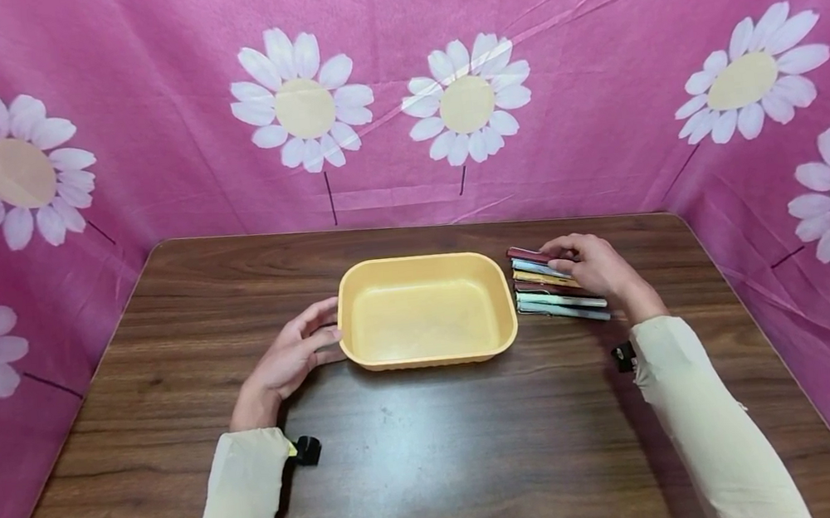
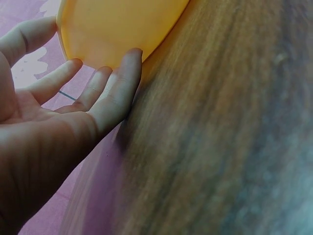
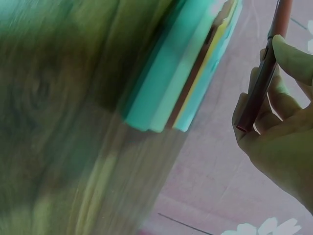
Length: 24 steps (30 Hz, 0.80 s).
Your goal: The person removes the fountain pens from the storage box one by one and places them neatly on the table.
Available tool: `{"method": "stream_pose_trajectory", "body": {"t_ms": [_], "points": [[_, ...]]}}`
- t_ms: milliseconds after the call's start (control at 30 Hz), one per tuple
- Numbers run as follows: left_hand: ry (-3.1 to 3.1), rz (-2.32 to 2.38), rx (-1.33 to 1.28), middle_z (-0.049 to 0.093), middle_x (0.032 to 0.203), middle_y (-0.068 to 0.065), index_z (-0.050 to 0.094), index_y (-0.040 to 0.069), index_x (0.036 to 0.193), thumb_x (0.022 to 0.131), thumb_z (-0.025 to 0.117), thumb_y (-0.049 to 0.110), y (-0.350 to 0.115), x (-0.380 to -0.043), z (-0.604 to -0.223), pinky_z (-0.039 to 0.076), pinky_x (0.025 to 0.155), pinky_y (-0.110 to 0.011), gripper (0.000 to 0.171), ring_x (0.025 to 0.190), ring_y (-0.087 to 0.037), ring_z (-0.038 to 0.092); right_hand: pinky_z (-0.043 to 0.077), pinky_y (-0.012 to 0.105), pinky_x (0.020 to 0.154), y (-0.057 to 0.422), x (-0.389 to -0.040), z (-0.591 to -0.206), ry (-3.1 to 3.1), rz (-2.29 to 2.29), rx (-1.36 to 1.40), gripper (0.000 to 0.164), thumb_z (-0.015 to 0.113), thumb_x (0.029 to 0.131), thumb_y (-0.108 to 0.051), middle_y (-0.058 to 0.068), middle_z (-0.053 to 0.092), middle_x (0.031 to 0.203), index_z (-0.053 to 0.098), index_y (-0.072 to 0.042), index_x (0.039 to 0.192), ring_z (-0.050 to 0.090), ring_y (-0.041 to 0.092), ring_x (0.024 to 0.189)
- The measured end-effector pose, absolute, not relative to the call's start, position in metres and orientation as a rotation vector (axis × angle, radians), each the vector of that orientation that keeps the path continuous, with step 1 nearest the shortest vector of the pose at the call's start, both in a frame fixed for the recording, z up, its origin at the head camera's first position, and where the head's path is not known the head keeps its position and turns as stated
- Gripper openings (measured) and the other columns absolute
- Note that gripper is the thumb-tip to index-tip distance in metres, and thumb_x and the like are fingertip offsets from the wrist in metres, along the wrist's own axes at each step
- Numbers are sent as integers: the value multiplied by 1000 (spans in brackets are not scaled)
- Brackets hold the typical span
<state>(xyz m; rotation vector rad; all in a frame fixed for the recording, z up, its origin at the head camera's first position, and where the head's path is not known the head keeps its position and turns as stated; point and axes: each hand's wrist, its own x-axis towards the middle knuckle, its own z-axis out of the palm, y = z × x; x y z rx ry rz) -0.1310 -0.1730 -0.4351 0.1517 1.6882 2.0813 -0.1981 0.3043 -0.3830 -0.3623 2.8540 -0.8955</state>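
A yellow rectangular plastic tub [image 1: 431, 360] stands on the table, its inside bare. At its left end my left hand [image 1: 293, 358] touches the wall with fairly straight, spread fingers; the left wrist view shows the fingertips [image 2: 133, 61] against the tub [image 2: 117, 29]. To the tub's right my right hand [image 1: 599, 270] pinches a dark red pen [image 1: 527, 256] at the far side of a row of pens [image 1: 561, 299]. In the right wrist view the red pen [image 3: 258, 90] is between thumb and fingers, apart from the light blue, yellow, brown and green pens [image 3: 166, 88].
The brown wood-grain table [image 1: 435, 465] reaches back to a pink cloth [image 1: 183, 106] printed with white daisies, which hangs behind and at both sides. A small black device [image 1: 304, 451] is on the left wrist, another black device [image 1: 624, 356] on the right.
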Motion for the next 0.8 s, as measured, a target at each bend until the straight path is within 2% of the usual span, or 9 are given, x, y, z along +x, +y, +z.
{"method": "stream_pose_trajectory", "body": {"t_ms": [533,800], "points": [[1681,2100,167,36,147,-31,30,-4,155,99,56,-1,-175,-131,-436,58,91,-42,61,113,-27,59,46,52,89,318,-218,-399,2870,-775,-342,27,60,101,-8,22,66,109,66,0,126,57,35,99],[1655,2113,162,35,146,-32,29,-5,155,98,54,-4,-173,-131,-436,58,91,-41,62,112,-26,59,44,62,98,321,-228,-407,2838,-703,-306,32,55,104,-10,28,62,123,61,2,132,55,45,114]]}}
